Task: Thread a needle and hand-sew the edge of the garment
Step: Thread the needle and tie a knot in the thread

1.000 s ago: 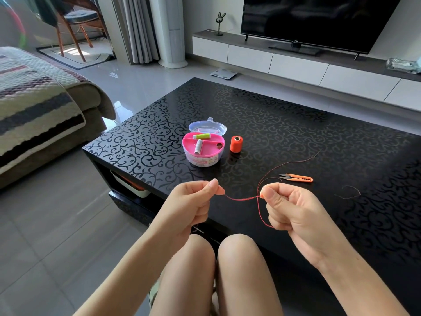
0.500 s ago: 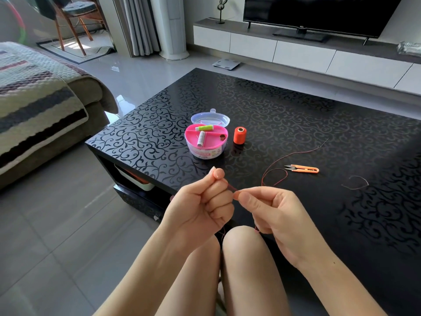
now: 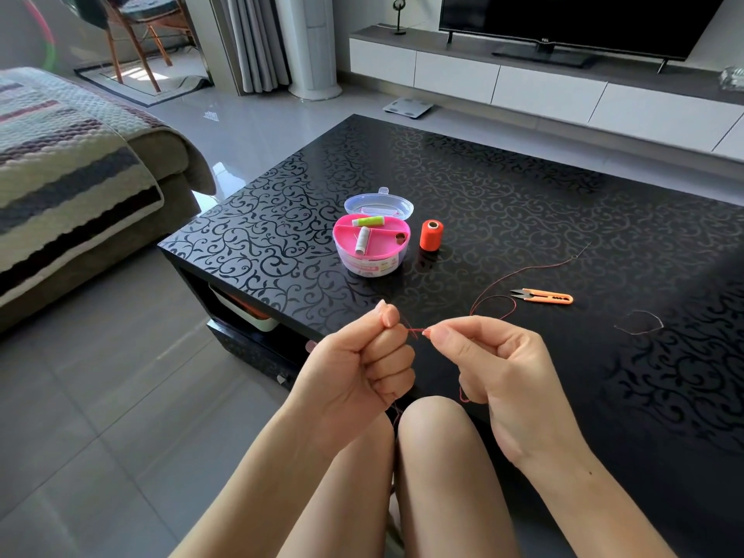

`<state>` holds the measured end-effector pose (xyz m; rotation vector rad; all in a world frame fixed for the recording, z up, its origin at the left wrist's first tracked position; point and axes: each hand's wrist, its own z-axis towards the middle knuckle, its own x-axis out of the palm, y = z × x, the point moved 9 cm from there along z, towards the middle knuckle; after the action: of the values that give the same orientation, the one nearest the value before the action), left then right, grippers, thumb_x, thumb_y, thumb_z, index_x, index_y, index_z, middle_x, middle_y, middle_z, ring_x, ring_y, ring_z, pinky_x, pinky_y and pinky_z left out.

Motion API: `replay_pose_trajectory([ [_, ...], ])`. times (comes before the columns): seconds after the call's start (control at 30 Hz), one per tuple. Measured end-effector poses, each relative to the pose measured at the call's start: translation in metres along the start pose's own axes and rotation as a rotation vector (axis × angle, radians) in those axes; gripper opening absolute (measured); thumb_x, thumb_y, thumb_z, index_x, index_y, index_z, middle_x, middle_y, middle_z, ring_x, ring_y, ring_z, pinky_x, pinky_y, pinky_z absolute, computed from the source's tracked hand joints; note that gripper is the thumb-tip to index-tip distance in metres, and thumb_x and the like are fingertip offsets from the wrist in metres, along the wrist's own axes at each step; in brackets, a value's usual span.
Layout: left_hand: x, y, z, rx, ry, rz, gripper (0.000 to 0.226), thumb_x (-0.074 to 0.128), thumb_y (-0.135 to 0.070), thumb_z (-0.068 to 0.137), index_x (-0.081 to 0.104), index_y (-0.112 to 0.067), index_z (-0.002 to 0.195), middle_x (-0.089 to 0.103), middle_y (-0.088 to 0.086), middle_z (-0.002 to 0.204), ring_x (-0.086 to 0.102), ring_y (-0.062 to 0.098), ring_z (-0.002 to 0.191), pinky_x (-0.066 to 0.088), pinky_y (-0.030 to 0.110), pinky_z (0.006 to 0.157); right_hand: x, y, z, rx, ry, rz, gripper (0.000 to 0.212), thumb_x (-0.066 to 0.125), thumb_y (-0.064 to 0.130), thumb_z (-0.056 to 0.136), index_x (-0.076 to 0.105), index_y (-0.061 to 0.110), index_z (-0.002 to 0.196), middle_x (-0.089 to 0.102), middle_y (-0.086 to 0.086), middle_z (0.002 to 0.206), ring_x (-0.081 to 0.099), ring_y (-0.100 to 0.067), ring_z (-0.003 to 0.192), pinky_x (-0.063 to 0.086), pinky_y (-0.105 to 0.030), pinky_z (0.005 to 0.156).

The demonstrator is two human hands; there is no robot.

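A thin red thread [image 3: 495, 298] runs from my hands in a loop over the black table [image 3: 523, 203] to a needle [image 3: 581, 251] lying further back. My left hand [image 3: 362, 364] is a fist that pinches the thread between thumb and forefinger. My right hand [image 3: 491, 364] pinches the same thread a short gap to the right, so a short red stretch [image 3: 416, 331] spans between the two. Loose ends hang below both hands. No garment is in view.
A pink sewing kit [image 3: 372, 245] with its clear lid open holds small spools. An orange thread spool [image 3: 431, 234] stands to its right. Orange snips [image 3: 543, 296] and a cut thread scrap [image 3: 640, 322] lie right of my hands. A sofa [image 3: 80, 187] is at left.
My hands came together from a wide gap, then drew slightly apart again. The camera tilted down a little.
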<state>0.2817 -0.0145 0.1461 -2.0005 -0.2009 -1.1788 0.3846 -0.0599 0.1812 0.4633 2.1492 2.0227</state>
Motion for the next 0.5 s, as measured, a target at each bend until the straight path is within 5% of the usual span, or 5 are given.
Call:
replay_pose_trajectory([
  [0.1,-0.002,-0.001,0.000,0.044,-0.017,0.072,0.024,0.050,-0.022,0.088,0.053,-0.014,0.066,0.024,-0.009,0.045,0.011,0.007,0.043,0.015,0.018,0.039,-0.005,-0.001,0.001,-0.005,-0.107,0.061,0.014,0.069,0.030,0.065,0.076,0.020,0.071,0.031,0.008,0.042,0.019,-0.009,0.042,0.014,-0.034,0.049],
  [0.23,-0.006,-0.003,0.001,0.111,-0.083,0.220,0.023,0.047,-0.024,0.086,0.051,-0.014,0.065,0.023,-0.010,0.045,0.018,0.002,0.037,0.013,0.017,0.038,-0.011,-0.003,0.002,0.016,-0.185,0.187,0.011,0.068,0.016,0.075,0.075,0.018,0.067,0.027,0.008,0.042,0.017,-0.007,0.040,0.013,-0.026,0.044],
  [0.5,-0.008,-0.006,-0.003,0.105,-0.113,0.531,0.033,0.041,-0.020,0.101,0.049,-0.013,0.070,0.020,-0.007,0.051,0.014,0.007,0.044,0.013,0.018,0.042,-0.010,0.000,0.005,0.055,-0.177,0.368,0.009,0.068,0.023,0.065,0.074,0.017,0.068,0.023,0.008,0.038,0.015,-0.006,0.038,0.016,-0.020,0.039],
])
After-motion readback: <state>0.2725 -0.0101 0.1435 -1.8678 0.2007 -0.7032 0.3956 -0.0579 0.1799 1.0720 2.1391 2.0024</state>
